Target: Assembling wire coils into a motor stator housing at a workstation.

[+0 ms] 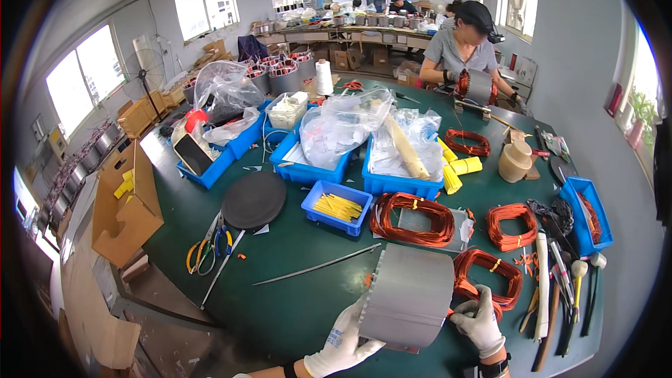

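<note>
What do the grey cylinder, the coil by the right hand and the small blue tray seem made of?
Grey cylinder: probably metal, satin, from its dull sheen. Coil: likely enamelled copper, from its glossy red-orange strands. Small blue tray: apparently smooth plastic, from its even colour.

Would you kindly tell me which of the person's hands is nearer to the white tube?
Right. The right hand is a little left of the white tube; the left hand is farther left, touching the grey cylinder.

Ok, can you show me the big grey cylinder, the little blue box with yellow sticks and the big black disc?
Grey cylinder (414, 295), head view: its smooth side.
Little blue box (334, 222), head view: its front wall.
Black disc (253, 200), head view: its flat top.
</note>
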`<state>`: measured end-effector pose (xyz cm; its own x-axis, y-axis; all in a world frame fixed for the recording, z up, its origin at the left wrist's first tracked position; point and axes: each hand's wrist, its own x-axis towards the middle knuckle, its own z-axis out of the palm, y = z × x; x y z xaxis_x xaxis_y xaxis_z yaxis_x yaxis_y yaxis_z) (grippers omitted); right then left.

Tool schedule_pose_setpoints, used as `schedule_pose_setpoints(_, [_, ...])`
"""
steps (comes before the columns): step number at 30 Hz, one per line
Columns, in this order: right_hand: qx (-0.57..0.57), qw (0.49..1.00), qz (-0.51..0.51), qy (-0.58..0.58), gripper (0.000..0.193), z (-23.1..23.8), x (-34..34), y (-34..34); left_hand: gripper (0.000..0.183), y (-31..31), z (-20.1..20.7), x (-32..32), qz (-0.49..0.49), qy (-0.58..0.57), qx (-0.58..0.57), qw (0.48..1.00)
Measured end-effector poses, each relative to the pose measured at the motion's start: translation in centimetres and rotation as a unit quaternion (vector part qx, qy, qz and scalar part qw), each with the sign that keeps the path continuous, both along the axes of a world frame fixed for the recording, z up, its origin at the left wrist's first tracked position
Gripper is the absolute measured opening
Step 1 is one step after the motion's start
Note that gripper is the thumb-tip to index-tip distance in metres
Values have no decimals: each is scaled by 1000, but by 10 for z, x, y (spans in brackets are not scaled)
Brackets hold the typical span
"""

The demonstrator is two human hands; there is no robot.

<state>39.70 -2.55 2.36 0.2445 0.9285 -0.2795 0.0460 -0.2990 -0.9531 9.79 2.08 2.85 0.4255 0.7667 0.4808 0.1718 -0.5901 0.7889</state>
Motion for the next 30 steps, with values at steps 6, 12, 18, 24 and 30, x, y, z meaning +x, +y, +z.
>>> schedule_pose_setpoints(6, [9,1000,0,-8,77,-1,-1,1,74,-20,-53,-8,54,89,-12,995])
schedule_pose_setpoints(12, [25,1000,2,-19,77,-1,-2,-1,78,-20,-49,-7,52,88,-9,995])
schedule_pose_setpoints(18, [26,1000,1,1,77,-1,-2,-1,77,-21,-49,-7,63,114,3,991])
schedule_pose_setpoints(24, [37,999,8,-11,78,-9,2,0,71,-20,-47,-6,69,101,15,992])
schedule_pose_setpoints(30, [31,999,7,-7,78,-9,2,-2,40,-11,-18,6,55,20,1,998])
